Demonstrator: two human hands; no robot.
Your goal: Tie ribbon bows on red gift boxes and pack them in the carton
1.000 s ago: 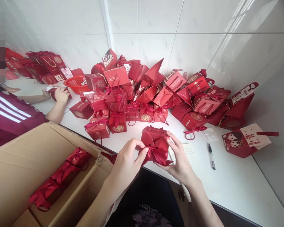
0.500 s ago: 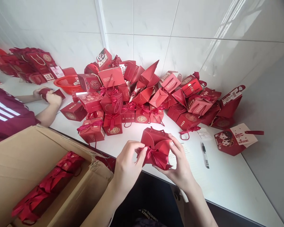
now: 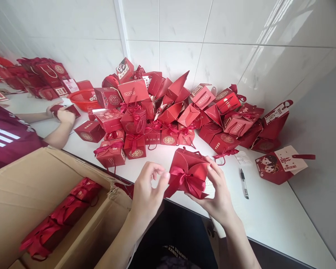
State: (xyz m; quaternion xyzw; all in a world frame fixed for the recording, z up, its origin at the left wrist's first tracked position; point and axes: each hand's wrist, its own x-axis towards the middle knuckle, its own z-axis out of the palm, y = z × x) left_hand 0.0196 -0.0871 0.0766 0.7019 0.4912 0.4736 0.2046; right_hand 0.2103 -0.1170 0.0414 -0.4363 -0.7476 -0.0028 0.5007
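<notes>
Lots of boxes point(image 3: 169, 114) crowd tbl point(image 3: 277, 209) bhd held box point(image 3: 190, 164).

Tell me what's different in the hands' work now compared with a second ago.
The left hand has let go of the bow's ribbon it was pinching and drawn back slightly to the left, thumb and forefinger parted. The right hand still holds the red box. The piled boxes and pen stayed put.

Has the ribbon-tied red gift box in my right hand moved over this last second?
Yes: the ribbon-tied red gift box has shifted slightly to the right, nearer to the black-capped pen.
</notes>
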